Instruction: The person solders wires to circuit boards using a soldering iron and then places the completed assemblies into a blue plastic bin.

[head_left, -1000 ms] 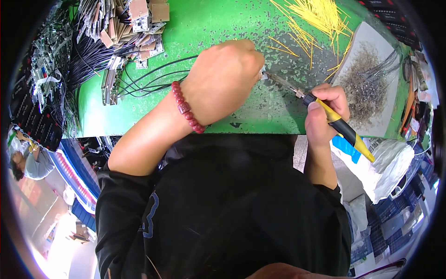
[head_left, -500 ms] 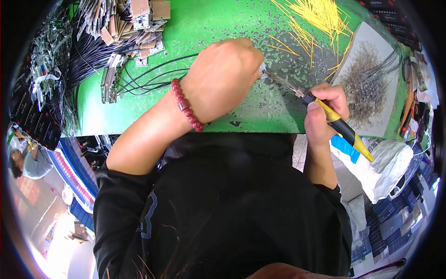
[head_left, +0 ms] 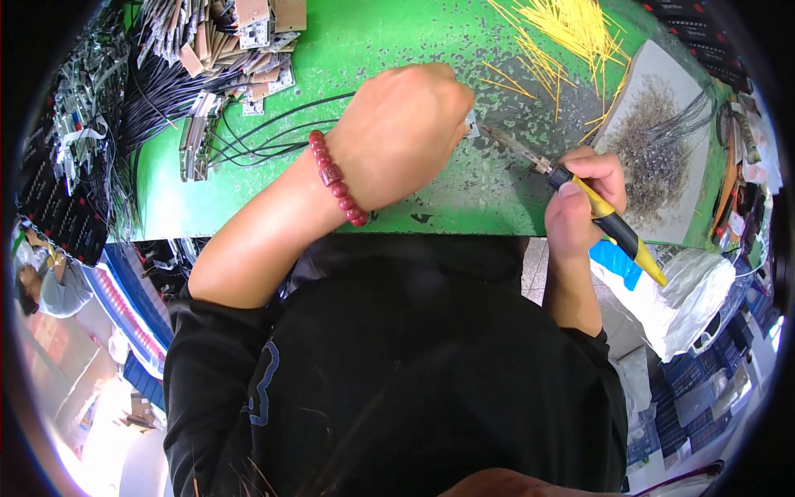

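My left hand point(head_left: 406, 137) is closed in a pinch, its back turned up and a red bead bracelet point(head_left: 331, 176) round the wrist. Past its fingertips peeks the edge of a small white circuit board point(head_left: 472, 124); the rest of it is hidden. Black wires point(head_left: 263, 149) run from under this hand to a metal clip-like holder point(head_left: 197, 137) on the left. My right hand point(head_left: 570, 230) is closed round the yellow and black handle of a soldering iron point(head_left: 614, 225). Its tip points left, close to the white board; whether they touch I cannot tell.
A heap of wired circuit boards point(head_left: 224, 50) covers the back left of the green table point(head_left: 364, 33). Thin yellow wires point(head_left: 575, 33) lie scattered at the back right. A grey board point(head_left: 696, 178) with dark debris and fine wires lies at the right, above a white bag point(head_left: 687, 298).
The soldering iron and my right hand have shifted slightly right, with its tip a little farther from my left fingertips. My left hand has turned slightly and stays closed.
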`<state>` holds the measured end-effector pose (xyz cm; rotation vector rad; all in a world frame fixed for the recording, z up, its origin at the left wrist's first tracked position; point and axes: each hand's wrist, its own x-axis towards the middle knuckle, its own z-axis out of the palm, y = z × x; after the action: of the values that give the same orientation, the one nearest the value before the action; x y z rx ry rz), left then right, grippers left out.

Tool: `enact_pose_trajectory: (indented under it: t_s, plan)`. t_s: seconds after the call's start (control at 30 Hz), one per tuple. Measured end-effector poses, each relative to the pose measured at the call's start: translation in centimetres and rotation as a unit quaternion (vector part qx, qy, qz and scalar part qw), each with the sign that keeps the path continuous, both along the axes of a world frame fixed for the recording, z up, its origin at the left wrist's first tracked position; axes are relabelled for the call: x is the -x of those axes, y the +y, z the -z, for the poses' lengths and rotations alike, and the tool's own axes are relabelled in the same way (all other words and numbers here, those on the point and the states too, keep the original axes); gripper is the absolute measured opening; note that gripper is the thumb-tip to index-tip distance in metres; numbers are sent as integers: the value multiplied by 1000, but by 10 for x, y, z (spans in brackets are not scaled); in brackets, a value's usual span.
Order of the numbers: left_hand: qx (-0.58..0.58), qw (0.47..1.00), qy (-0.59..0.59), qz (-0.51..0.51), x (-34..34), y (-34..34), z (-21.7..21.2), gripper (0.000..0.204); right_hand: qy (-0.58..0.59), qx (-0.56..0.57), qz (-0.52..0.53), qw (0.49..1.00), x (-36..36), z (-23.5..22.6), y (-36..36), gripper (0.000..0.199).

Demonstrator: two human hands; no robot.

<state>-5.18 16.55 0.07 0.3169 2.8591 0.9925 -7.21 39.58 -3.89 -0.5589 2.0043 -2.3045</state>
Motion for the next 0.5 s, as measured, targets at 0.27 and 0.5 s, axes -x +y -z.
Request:
enact_pose_trajectory:
  t_s: [0.27,0.5]
  plan:
    - [6,1000,-6,-6,-3,3,-1,13,3,6,9,1000,-4,0,2,25]
    - [-2,1000,-1,-9,-2,3,3,10,-2,-13,40,999,-4,3,2,26]
